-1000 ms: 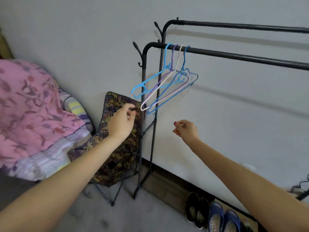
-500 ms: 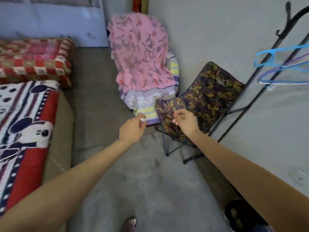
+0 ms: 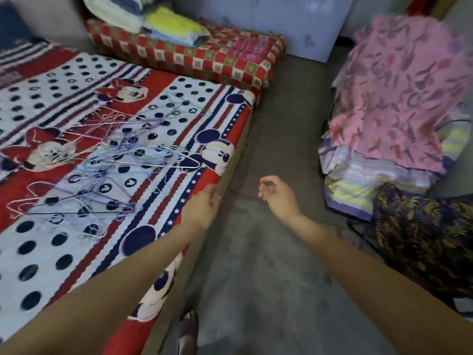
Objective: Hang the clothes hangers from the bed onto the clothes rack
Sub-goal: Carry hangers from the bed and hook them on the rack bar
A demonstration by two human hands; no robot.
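Clothes hangers [image 3: 102, 160] lie in a tangled pile on the bed [image 3: 46, 252], on its patterned cover. Left hand [image 3: 203, 207] is over the bed edge, empty, fingers loosely curled. Right hand [image 3: 277, 194] is over the floor [image 3: 256, 278], empty, half-curled.

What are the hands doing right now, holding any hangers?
Left hand: empty, fingers loosely open, over the bed edge, short of the hanger pile.
Right hand: empty, fingers loosely curled, over the floor.
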